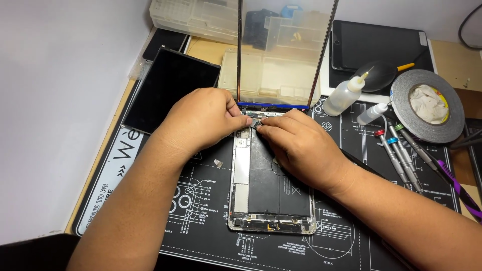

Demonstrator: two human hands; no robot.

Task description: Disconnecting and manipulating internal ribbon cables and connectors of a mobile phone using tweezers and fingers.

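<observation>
An opened tablet body [261, 195] lies on a black printed work mat [201, 226], its black battery and circuit boards exposed. Its glass front panel [283, 50] stands upright at the far end, still joined along the top edge. My left hand [201, 118] and my right hand [296, 143] meet at that top edge. The fingertips of both hands pinch a small dark connector part [255, 124] between them. A tiny loose metal piece [218, 163] lies on the mat beside the tablet body.
A black display panel [168, 88] lies at the left. At the right are a squeeze bottle [344, 95], a small dropper bottle [372, 113], several screwdrivers [401, 155], a tape roll [427, 103] and a dark tablet [379, 42]. Clear plastic parts boxes [201, 15] stand at the back.
</observation>
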